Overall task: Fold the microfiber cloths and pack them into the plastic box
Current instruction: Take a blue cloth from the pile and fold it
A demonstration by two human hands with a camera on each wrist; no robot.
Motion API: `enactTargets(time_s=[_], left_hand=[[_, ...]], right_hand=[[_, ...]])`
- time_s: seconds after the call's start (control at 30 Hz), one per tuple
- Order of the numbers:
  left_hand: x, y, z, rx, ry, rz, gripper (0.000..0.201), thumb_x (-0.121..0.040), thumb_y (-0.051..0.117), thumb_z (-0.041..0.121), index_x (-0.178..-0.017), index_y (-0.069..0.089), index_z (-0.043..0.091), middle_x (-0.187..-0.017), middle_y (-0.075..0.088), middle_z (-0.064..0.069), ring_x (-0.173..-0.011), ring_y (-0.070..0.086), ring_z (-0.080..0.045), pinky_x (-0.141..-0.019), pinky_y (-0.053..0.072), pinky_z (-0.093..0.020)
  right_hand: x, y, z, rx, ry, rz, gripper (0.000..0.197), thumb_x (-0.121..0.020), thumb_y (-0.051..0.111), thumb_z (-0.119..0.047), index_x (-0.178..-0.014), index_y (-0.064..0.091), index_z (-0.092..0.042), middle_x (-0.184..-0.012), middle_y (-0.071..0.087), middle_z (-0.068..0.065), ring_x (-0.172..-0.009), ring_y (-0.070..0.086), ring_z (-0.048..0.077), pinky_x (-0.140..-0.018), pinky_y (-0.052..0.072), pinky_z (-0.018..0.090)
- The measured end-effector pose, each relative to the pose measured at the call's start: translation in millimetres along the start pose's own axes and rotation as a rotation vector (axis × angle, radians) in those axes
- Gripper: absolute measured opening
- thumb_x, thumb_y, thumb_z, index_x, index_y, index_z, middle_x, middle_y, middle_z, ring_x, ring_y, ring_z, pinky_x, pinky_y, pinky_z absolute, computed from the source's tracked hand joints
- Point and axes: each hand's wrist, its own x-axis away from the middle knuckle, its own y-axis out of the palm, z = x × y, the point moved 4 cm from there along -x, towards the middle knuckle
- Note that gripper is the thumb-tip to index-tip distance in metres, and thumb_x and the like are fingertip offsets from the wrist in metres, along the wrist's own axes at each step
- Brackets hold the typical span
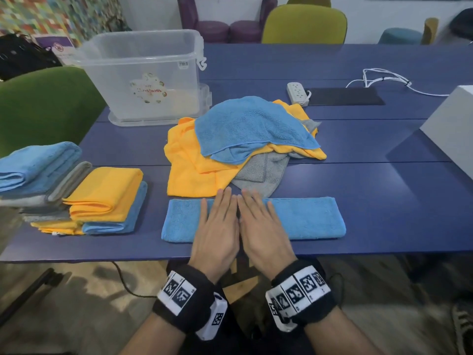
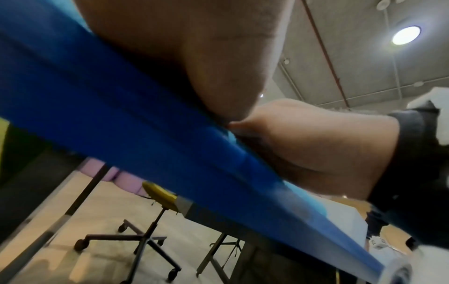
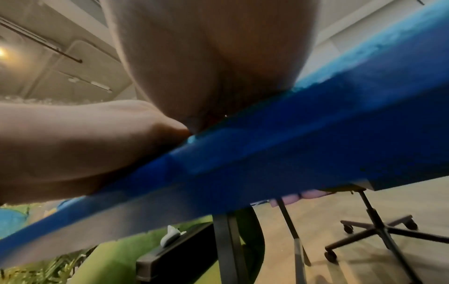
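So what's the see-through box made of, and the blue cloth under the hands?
The box looks like clear, smooth plastic: you can see through its walls, and they shine a little. The blue cloth looks like soft, fuzzy fabric, probably microfiber: its top is nubbly and dull, and it folds flat under the left hand and right hand.

We count: one plastic box (image 1: 143, 73), two hands, two folded stacks, one loose heap (image 1: 243, 144), one power strip (image 1: 297, 93).

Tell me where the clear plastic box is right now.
In the head view the plastic box stands at the table's far left, behind the loose cloth pile and beside the green chair.
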Motion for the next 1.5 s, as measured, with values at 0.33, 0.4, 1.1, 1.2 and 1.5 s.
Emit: enactTargets(time_s=[0.33, 0.4, 1.1, 1.2, 1.5], left_hand=[[10, -5, -40, -0.037, -0.23, -0.027, 0.073, -0.105, 0.011, 0.052, -0.163, 0.02, 0.009, -0.172, 0.013, -0.005, -0.159, 0.005, -0.019, -0.129, 0.003, -0.045], [16, -11, -55, -0.043, -0.279, -0.004, 0.076, -0.104, 0.011, 0.053, -0.162, 0.023, 0.006, -0.171, 0.016, -0.008, -0.159, 0.009, -0.022, -0.129, 0.005, -0.047], [31, -64, -86, 0.181, -0.91, -0.053, 0.071, -0.077, 0.068, 0.076, -0.092, 0.065, 0.006, -0.101, 0.063, -0.016, -0.095, 0.062, -0.038, -0.082, 0.054, -0.049], [29, -63, -85, 0.2, -0.936, -0.062, 0.067, -0.074, 0.076, 0.068, -0.1, 0.065, 0.008, -0.108, 0.063, -0.015, -0.103, 0.061, -0.036, -0.087, 0.054, -0.05], [24, -65, -106, 0.526, -0.957, -0.104, 0.057, -0.058, 0.093, 0.049, -0.087, 0.075, 0.005, -0.082, 0.073, -0.011, -0.079, 0.069, -0.031, -0.063, 0.054, -0.041]], right_hand=[[23, -12, 75, 0.135, 0.203, 0.059, 0.062, -0.104, 0.007, -0.05, -0.163, 0.005, -0.03, -0.17, 0.001, -0.007, -0.156, -0.007, 0.013, -0.127, 0.001, 0.04], [35, -24, 106, 0.145, 0.278, 0.096, 0.063, -0.104, 0.009, -0.05, -0.163, 0.01, -0.028, -0.17, 0.007, -0.004, -0.157, -0.002, 0.015, -0.126, 0.005, 0.04], [2, 6, -17, 0.092, -0.024, -0.001, 0.064, -0.107, 0.014, -0.046, -0.163, 0.004, -0.018, -0.17, -0.009, -0.003, -0.155, -0.017, 0.016, -0.126, -0.006, 0.047], [-3, 21, -27, 0.112, -0.047, -0.012, 0.064, -0.107, 0.015, -0.047, -0.163, 0.006, -0.017, -0.17, -0.004, -0.001, -0.156, -0.013, 0.018, -0.125, -0.008, 0.046], [-1, 27, -28, 0.109, -0.047, 0.033, 0.062, -0.106, 0.017, -0.044, -0.162, 0.015, -0.018, -0.17, 0.009, 0.0, -0.157, 0.004, 0.02, -0.127, 0.008, 0.049]])
